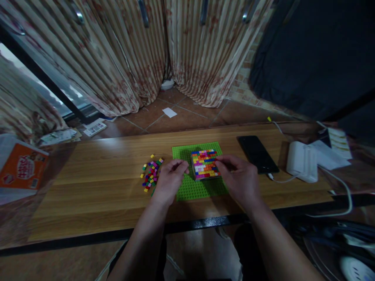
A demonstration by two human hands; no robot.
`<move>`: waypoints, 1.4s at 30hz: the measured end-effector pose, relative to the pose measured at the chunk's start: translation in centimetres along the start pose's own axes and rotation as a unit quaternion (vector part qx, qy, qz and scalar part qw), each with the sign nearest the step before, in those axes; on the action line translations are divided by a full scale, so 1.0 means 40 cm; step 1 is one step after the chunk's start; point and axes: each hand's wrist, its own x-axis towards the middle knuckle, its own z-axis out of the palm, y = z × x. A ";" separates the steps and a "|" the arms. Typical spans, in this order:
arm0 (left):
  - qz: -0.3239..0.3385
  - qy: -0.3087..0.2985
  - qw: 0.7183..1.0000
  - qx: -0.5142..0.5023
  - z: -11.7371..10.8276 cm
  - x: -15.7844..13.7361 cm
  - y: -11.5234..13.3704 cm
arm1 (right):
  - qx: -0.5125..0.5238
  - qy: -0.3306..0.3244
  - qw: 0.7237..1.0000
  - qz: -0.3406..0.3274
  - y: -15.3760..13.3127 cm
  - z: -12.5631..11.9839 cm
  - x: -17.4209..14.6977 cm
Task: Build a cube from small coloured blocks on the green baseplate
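A block built of many small coloured toy bricks stands on a green studded baseplate. At the block's right edge is my right hand, its thumb and forefinger pinched close to the top bricks. Whatever lies between those fingertips is too small to make out. My left hand hovers over the plate's left edge, apart from the block. Its fingers are curled together, and I cannot see what they hold, if anything. Left of that hand lies a loose pile of small coloured bricks.
The wooden table has a dark front edge. A black tablet or phone lies to the right, with a cable running to a white box-shaped device. Curtains hang beyond the tiled floor. An orange-and-white box stands far left.
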 end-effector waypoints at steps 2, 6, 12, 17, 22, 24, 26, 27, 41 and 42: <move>-0.015 -0.006 0.999 -0.044 -0.002 -0.002 0.002 | 0.000 0.030 0.999 0.014 0.003 0.001 0.003; -0.058 -0.024 0.985 -0.162 -0.006 -0.004 0.008 | -0.007 0.048 0.998 0.027 0.023 0.015 0.012; -0.124 -0.013 0.944 -0.307 -0.006 0.004 0.014 | -0.016 0.028 0.998 0.054 0.051 0.050 0.019; -0.137 -0.019 0.928 -0.345 -0.006 0.000 0.019 | 0.038 0.025 0.994 0.096 0.049 0.065 0.021; -0.123 -0.037 0.927 -0.352 -0.004 -0.004 0.020 | 0.147 0.041 0.976 0.155 0.034 0.077 0.024; -0.117 -0.045 0.927 -0.354 -0.003 -0.004 0.019 | 0.171 0.045 0.970 0.164 0.033 0.081 0.023; -0.112 -0.051 0.927 -0.354 -0.003 -0.004 0.017 | 0.178 0.052 0.969 0.164 0.035 0.085 0.020; -0.111 -0.055 0.927 -0.354 -0.003 -0.004 0.016 | 0.179 0.053 0.969 0.164 0.037 0.086 0.019; -0.083 -0.123 0.908 -0.392 0.001 -0.015 0.018 | 0.029 0.115 0.988 -0.104 -0.014 0.051 -0.022; -0.078 -0.133 0.906 -0.395 0.002 -0.017 0.019 | 0.025 0.091 0.984 -0.149 -0.028 0.053 -0.032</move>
